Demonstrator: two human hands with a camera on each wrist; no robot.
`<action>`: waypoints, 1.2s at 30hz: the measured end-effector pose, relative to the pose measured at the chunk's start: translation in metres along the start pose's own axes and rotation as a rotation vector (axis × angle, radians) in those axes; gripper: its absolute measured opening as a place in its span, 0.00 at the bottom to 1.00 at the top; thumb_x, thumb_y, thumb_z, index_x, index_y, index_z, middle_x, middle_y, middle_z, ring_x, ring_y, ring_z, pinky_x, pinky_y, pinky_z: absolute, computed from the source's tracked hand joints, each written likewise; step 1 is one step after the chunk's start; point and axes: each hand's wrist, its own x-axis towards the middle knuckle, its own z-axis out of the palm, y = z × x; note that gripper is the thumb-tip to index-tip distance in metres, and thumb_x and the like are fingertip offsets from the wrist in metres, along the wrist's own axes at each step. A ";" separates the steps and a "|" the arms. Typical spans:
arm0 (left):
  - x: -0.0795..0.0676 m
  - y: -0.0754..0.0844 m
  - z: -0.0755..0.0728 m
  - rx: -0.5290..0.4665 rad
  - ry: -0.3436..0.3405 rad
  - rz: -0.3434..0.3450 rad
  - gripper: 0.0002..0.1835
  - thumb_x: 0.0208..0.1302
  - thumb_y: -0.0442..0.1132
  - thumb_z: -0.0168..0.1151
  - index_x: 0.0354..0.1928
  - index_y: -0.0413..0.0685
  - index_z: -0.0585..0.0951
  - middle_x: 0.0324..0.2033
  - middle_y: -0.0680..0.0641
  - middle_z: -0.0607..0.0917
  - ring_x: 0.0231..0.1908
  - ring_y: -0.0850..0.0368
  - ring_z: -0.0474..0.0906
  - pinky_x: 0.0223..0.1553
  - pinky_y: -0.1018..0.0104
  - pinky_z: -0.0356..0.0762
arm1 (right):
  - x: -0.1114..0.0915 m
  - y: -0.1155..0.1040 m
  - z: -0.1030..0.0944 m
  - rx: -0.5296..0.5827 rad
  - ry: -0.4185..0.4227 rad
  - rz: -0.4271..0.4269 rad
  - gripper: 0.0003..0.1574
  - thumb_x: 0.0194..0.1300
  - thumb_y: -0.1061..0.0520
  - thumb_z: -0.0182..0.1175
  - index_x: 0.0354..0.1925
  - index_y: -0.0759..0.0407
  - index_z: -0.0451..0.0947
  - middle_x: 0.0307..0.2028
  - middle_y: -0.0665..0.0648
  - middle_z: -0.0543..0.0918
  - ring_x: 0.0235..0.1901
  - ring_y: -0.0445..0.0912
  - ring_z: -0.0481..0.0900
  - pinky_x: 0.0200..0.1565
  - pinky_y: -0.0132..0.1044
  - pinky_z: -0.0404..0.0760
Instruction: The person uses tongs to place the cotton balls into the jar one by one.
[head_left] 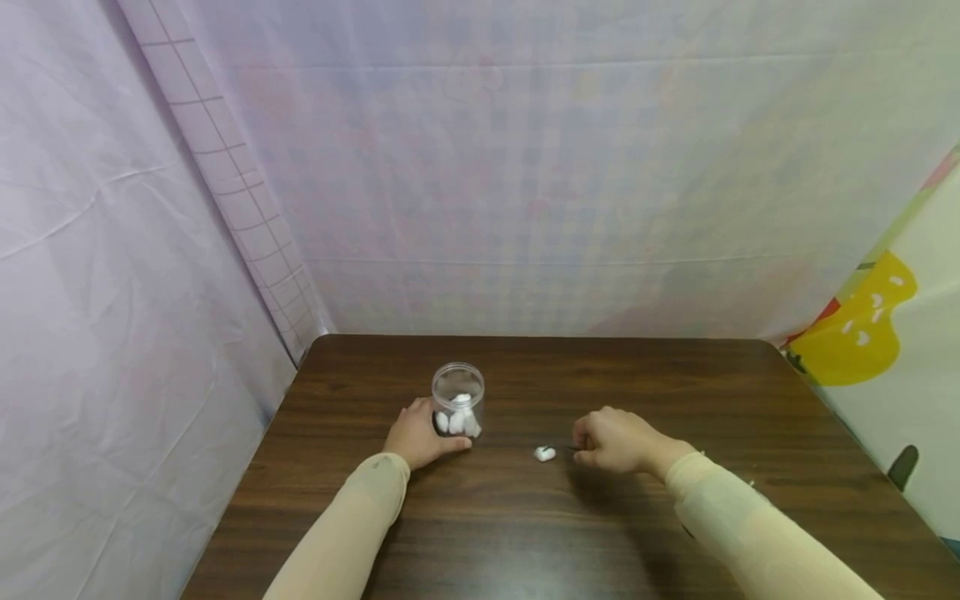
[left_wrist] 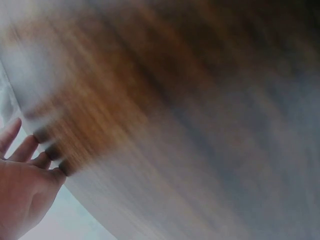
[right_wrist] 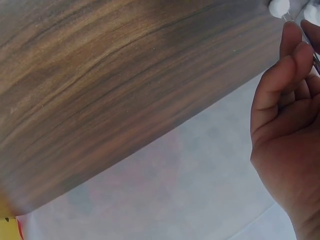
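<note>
A clear round jar (head_left: 457, 379) stands on the table, with several white cotton balls (head_left: 459, 419) inside. My left hand (head_left: 420, 437) holds it from the left side, thumb across the front and fingers behind. In the left wrist view that hand (left_wrist: 30, 185) shows at the left edge, and the jar is out of sight. To the right of the jar, my right hand (head_left: 618, 442) pinches thin metal tweezers (right_wrist: 305, 37) between thumb and fingers. Their dark tips reach a single cotton ball (head_left: 545, 454), which lies between the two hands.
The dark wood-grain table (head_left: 630, 375) has rounded far corners. Behind it hangs a pale patterned curtain (head_left: 525, 183), and a white curtain (head_left: 112, 292) runs along the left. A white cloth with a yellow print (head_left: 858, 342) borders the right edge.
</note>
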 end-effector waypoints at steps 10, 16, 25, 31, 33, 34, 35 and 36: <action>0.001 0.000 0.000 -0.010 -0.004 -0.003 0.51 0.43 0.69 0.75 0.65 0.46 0.75 0.57 0.40 0.78 0.59 0.41 0.74 0.69 0.40 0.57 | 0.001 0.000 0.003 0.005 0.001 -0.015 0.10 0.56 0.51 0.69 0.26 0.45 0.76 0.20 0.39 0.72 0.20 0.36 0.70 0.23 0.36 0.72; 0.001 -0.002 0.001 -0.010 -0.004 -0.001 0.51 0.43 0.70 0.75 0.65 0.46 0.75 0.57 0.40 0.78 0.59 0.41 0.74 0.69 0.40 0.57 | 0.003 0.000 0.002 -0.010 0.006 -0.014 0.09 0.57 0.51 0.69 0.26 0.45 0.77 0.20 0.39 0.73 0.21 0.36 0.70 0.24 0.36 0.73; 0.001 -0.003 0.001 -0.001 -0.008 -0.006 0.51 0.43 0.70 0.75 0.65 0.45 0.74 0.58 0.40 0.78 0.60 0.41 0.73 0.70 0.40 0.56 | 0.001 -0.001 -0.002 0.007 0.020 -0.012 0.06 0.58 0.52 0.68 0.29 0.46 0.79 0.22 0.39 0.75 0.23 0.35 0.72 0.25 0.36 0.75; 0.000 0.001 -0.001 -0.009 -0.015 -0.015 0.51 0.44 0.69 0.75 0.65 0.44 0.74 0.58 0.39 0.78 0.60 0.41 0.73 0.70 0.41 0.56 | 0.001 0.004 -0.006 0.002 0.050 -0.007 0.07 0.60 0.52 0.68 0.28 0.46 0.78 0.21 0.39 0.74 0.21 0.36 0.71 0.23 0.35 0.73; -0.001 0.001 -0.002 -0.007 -0.017 -0.017 0.51 0.44 0.69 0.75 0.65 0.44 0.74 0.58 0.39 0.78 0.60 0.41 0.73 0.70 0.41 0.56 | 0.002 0.006 -0.008 -0.007 0.064 -0.005 0.07 0.60 0.52 0.68 0.29 0.45 0.78 0.21 0.39 0.74 0.21 0.36 0.71 0.23 0.35 0.73; -0.001 0.002 -0.002 -0.006 -0.018 -0.018 0.52 0.44 0.69 0.75 0.66 0.44 0.74 0.58 0.39 0.78 0.60 0.41 0.73 0.70 0.41 0.56 | 0.002 0.007 -0.009 -0.011 0.070 -0.001 0.07 0.60 0.51 0.68 0.29 0.46 0.78 0.22 0.39 0.74 0.22 0.36 0.72 0.22 0.35 0.73; -0.001 0.002 -0.002 -0.004 -0.019 -0.019 0.52 0.44 0.70 0.75 0.66 0.44 0.74 0.58 0.39 0.77 0.60 0.41 0.73 0.70 0.41 0.56 | 0.003 0.008 -0.010 -0.013 0.075 0.001 0.07 0.60 0.51 0.68 0.29 0.46 0.78 0.22 0.39 0.74 0.22 0.36 0.72 0.23 0.36 0.74; -0.001 0.002 -0.002 -0.003 -0.020 -0.020 0.52 0.44 0.70 0.74 0.66 0.44 0.74 0.58 0.39 0.77 0.60 0.41 0.73 0.70 0.41 0.56 | 0.004 0.008 -0.011 -0.017 0.078 0.006 0.07 0.60 0.51 0.68 0.29 0.46 0.78 0.22 0.39 0.75 0.22 0.36 0.72 0.23 0.36 0.74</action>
